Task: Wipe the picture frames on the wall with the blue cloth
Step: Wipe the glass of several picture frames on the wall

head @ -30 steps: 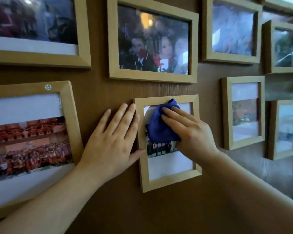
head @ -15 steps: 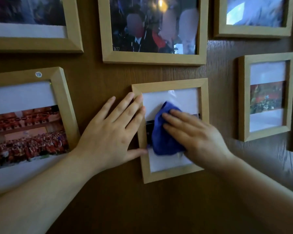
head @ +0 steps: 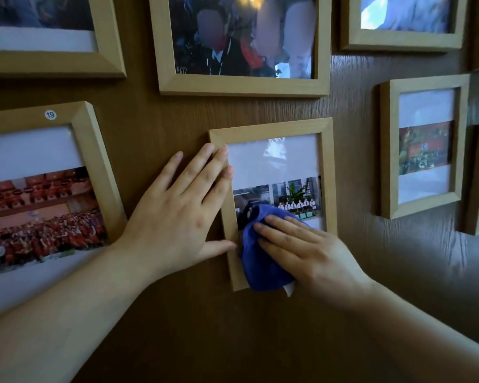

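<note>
Cloth (head: 263, 261) first: compared with a second ago it sits lower on the small frame (head: 325, 172), down over the bottom of the glass and spilling past the lower rail, where before it covered the upper part. The group photo and the white band above it, hidden earlier, now show.

Going from the left, the big frame (head: 100, 172) with the round "19" sticker (head: 50, 115) hangs at the edge of my view, holding a picture of a red-clad crowd. Just beside it my left hand (head: 177, 217) lies flat on the brown wood wall (head: 155, 120), fingers spread a little, their tips and my thumb touching the small frame's left rail. It grips nothing.

Next comes the cloth, deep blue and bunched into a soft wad, with a bit of white label poking out at its lower right. Its long side runs up and down, leaning slightly left at the top. My right hand (head: 310, 252) presses it against the glass with flat, nearly joined fingers pointing up and left, rather than pinching it.

Farther right hangs another small frame (head: 387, 150), upright, well apart from my hands.
</note>
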`<control>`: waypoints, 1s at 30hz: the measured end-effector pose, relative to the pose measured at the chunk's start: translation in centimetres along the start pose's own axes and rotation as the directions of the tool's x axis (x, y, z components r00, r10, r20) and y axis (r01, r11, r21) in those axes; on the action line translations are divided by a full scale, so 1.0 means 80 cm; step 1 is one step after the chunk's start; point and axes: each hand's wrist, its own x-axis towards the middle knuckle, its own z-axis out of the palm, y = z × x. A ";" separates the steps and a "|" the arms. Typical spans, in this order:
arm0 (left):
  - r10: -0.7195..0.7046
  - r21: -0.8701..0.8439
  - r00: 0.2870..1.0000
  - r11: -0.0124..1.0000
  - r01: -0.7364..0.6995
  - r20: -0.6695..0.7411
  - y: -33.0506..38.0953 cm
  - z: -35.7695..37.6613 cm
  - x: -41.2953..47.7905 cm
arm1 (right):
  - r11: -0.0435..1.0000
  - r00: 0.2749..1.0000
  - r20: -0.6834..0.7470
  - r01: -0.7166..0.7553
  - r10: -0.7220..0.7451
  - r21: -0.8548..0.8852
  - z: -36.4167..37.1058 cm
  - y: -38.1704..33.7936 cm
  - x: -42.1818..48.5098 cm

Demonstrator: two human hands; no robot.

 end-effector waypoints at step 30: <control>-0.036 -0.093 0.999 0.995 0.034 -0.014 0.006 -0.002 0.001 | 0.957 0.931 -0.224 -0.288 0.290 0.041 -0.024 0.016 0.077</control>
